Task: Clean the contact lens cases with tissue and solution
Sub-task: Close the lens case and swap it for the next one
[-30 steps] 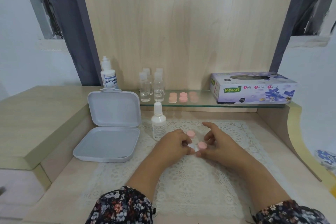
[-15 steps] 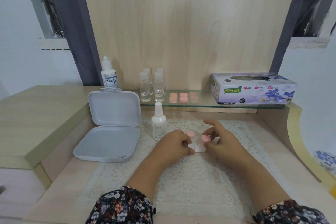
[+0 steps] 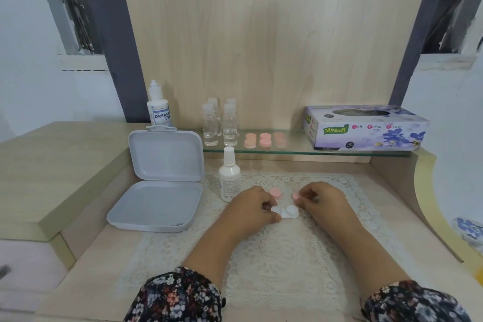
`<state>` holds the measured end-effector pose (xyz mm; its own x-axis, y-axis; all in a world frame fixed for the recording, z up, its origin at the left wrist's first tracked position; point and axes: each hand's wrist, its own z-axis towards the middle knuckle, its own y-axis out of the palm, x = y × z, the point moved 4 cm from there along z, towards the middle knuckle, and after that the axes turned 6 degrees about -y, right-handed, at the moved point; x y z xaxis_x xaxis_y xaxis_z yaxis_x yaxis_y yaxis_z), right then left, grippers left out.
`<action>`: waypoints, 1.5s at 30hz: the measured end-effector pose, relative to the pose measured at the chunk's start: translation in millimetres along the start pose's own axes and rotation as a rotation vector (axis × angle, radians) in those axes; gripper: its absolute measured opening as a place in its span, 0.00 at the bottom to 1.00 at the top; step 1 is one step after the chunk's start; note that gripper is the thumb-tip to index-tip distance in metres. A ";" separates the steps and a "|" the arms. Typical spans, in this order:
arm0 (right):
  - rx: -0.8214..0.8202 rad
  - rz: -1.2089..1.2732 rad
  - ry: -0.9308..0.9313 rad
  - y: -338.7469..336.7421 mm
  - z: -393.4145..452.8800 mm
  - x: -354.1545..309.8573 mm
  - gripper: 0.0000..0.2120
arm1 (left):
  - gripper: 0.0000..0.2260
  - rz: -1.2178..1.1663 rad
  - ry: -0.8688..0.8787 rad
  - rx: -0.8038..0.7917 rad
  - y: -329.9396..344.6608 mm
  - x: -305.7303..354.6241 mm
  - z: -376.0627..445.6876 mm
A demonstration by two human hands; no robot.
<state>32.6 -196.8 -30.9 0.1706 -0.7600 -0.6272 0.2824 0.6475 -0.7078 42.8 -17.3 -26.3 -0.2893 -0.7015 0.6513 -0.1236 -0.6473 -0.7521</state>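
While my forearms lie stretched forward over the lace mat (image 3: 274, 264), my left hand (image 3: 248, 210) rests knuckles-up on it, its grip curled round the left end of the white contact lens case (image 3: 286, 212), thumb and fingertips pinching that end. The case lies flat on the mat between my two hands, its right well uncovered and facing up. My right hand (image 3: 324, 200) sits just right of the case, fingers bent inward, its grip pinching a pink cap (image 3: 295, 195) at the fingertips, just beyond the case. A second pink cap (image 3: 275, 192) lies on the mat beyond the case, close to my left knuckles. Left of the case stands a white spray bottle (image 3: 229, 178), and further left an open grey plastic box (image 3: 159, 191) on the worktop (image 3: 86, 264). On the glass shelf (image 3: 287, 150) beyond the case sit more pink caps (image 3: 265, 139), small clear bottles (image 3: 220, 124), a solution bottle (image 3: 159, 107) and a tissue box (image 3: 366, 128).
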 end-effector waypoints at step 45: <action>-0.184 0.081 -0.169 53.3 -16.1 -104.7 0.11 | 0.04 0.147 -0.155 0.483 -132.6 -62.3 -65.6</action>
<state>14.5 -81.8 -8.3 0.3451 -0.6937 -0.6322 0.0876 0.6944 -0.7142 15.0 131.8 26.3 -0.1224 -0.8075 0.5771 0.3700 -0.5767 -0.7284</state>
